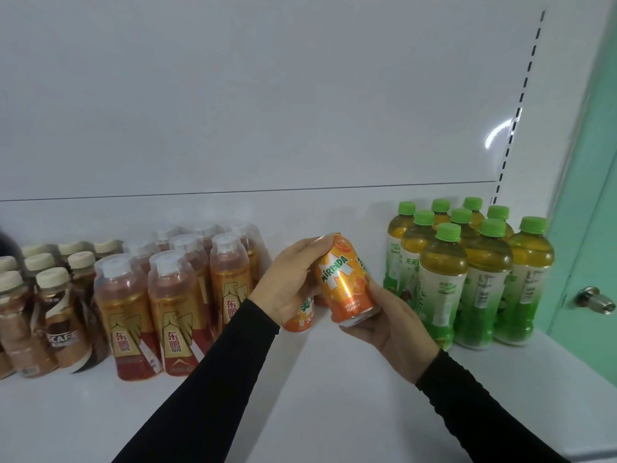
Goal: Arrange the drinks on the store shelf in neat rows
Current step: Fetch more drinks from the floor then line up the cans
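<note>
Above the white shelf, between bottle groups: orange Mirinda can held tilted, clear of the shelf, left hand gripping its upper part with curled fingers, right hand cupping its base from below. Behind the left hand, second orange can standing on the shelf, partly hidden. To the right, green-capped tea bottles in rows; to the left, amber bottles and coffee bottles in rows.
</note>
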`<state>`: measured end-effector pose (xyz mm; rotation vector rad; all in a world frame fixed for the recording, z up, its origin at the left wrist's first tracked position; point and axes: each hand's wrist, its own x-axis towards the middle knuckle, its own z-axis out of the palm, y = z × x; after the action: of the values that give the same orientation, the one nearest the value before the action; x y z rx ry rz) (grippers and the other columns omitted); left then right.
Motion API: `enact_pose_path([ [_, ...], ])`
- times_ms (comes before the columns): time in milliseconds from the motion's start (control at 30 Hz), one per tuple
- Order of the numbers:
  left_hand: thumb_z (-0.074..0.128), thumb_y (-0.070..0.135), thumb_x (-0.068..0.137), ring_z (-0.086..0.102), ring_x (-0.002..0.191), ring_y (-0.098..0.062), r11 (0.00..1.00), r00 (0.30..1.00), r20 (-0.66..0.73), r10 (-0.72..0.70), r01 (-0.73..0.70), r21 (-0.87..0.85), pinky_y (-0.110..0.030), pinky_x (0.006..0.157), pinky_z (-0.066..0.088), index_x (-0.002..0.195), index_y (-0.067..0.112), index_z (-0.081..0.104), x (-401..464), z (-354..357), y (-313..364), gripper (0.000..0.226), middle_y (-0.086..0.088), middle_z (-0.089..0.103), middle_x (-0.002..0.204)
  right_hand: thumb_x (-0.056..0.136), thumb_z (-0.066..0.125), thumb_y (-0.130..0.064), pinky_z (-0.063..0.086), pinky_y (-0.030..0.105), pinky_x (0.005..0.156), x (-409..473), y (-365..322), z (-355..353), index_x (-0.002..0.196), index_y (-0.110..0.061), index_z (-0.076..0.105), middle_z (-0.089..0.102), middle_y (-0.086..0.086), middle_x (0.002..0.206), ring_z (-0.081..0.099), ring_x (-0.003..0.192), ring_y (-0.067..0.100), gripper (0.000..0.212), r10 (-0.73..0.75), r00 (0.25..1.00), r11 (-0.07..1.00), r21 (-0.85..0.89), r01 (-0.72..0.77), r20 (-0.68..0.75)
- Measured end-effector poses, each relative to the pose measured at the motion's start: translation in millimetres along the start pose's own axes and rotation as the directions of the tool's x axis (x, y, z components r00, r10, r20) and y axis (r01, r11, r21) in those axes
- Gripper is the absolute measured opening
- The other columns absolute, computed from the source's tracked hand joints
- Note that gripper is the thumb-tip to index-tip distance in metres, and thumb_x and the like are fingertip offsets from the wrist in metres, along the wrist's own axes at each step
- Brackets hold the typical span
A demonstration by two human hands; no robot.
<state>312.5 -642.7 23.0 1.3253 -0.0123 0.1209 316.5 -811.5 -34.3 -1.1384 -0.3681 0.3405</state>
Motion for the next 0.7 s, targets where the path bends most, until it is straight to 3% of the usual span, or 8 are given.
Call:
enact_pose_path([
  [100,0.073,0.042,0.085,0.072,0.088,-0.021,0.998,0.998,-0.058,0.021,-0.017,0.063,-0.033,0.069,0.058,0.119,0.011,0.066,1.0,-0.9,0.3,0.046,-0.009,0.075,0.104,0.081,0.062,-0.057,0.056,0.04,0.091,-0.3,0.3,1.2,0.116,-0.022,0.061,0.073,0.006,0.112,0.068,0.107,0.028,0.049,-0.037,0.999,0.988,-0.151,0.038,0.007],
  [167,0.077,0.043,0.081,0.074,0.086,-0.022,0.994,0.993,-0.109,0.044,-0.032,0.105,-0.035,0.07,0.06,0.116,0.013,0.067,3.5,0.1,-0.1,0.047,-0.01,0.075,0.104,0.07,0.07,-0.069,0.057,0.03,0.086,-1.3,-1.4,2.2,0.116,-0.035,0.06,0.072,-0.012,0.108,0.069,0.101,0.011,0.059,-0.146,0.989,0.9,-0.409,0.149,0.039],
  [233,0.078,0.043,0.081,0.074,0.086,-0.023,0.99,0.99,-0.125,0.064,-0.048,0.13,-0.037,0.073,0.062,0.115,0.013,0.067,4.9,2.5,0.0,0.046,-0.01,0.075,0.104,0.061,0.068,-0.068,0.056,0.023,0.079,-0.5,-0.9,2.3,0.112,-0.038,0.06,0.071,-0.019,0.102,0.068,0.094,0.004,0.06,-0.23,0.973,0.827,-0.52,0.213,0.032],
  [367,0.072,0.038,0.088,0.072,0.086,-0.02,0.989,0.994,-0.073,0.083,-0.073,0.129,-0.033,0.072,0.059,0.118,0.016,0.065,3.8,3.3,3.5,0.038,-0.008,0.073,0.105,0.08,0.075,-0.045,0.057,0.035,0.088,1.6,0.7,-0.5,0.115,-0.026,0.063,0.073,-0.001,0.109,0.069,0.103,0.02,0.042,-0.195,0.98,0.937,-0.287,0.198,0.039],
  [433,0.069,0.033,0.091,0.07,0.095,-0.023,0.994,0.998,-0.023,0.054,-0.051,0.093,-0.036,0.077,0.057,0.121,0.018,0.065,3.2,1.3,4.4,0.034,-0.009,0.071,0.112,0.081,0.065,-0.035,0.058,0.035,0.087,0.1,-0.5,-1.3,0.114,-0.021,0.062,0.075,0.005,0.105,0.07,0.101,0.025,0.036,-0.108,0.993,0.987,-0.117,0.113,0.05],
  [533,0.07,0.029,0.09,0.069,0.098,-0.025,0.998,0.999,-0.011,0.035,-0.035,0.055,-0.037,0.076,0.056,0.122,0.019,0.065,3.2,-0.7,2.6,0.034,-0.01,0.071,0.114,0.079,0.057,-0.034,0.059,0.034,0.083,-0.5,0.2,-2.7,0.115,-0.015,0.06,0.075,0.012,0.104,0.071,0.098,0.028,0.04,-0.042,0.997,0.998,-0.053,0.045,0.064],
  [600,0.074,0.029,0.086,0.07,0.091,-0.023,0.998,0.998,-0.049,0.043,-0.041,0.042,-0.034,0.07,0.057,0.118,0.02,0.066,3.8,-0.2,1.6,0.034,-0.01,0.071,0.109,0.083,0.061,-0.042,0.059,0.034,0.085,-1.1,-1.1,-1.1,0.117,-0.02,0.06,0.073,0.01,0.11,0.07,0.101,0.026,0.041,-0.052,0.997,0.991,-0.117,0.058,0.055],
  [700,0.079,0.032,0.083,0.072,0.09,-0.024,0.993,0.992,-0.103,0.076,-0.066,0.095,-0.033,0.066,0.058,0.119,0.02,0.064,6.4,2.3,0.2,0.041,-0.013,0.071,0.113,0.075,0.07,-0.059,0.058,0.031,0.086,1.2,-6.0,-1.4,0.115,-0.038,0.059,0.071,-0.007,0.109,0.069,0.099,0.011,0.047,-0.156,0.986,0.872,-0.46,0.165,0.057],
])
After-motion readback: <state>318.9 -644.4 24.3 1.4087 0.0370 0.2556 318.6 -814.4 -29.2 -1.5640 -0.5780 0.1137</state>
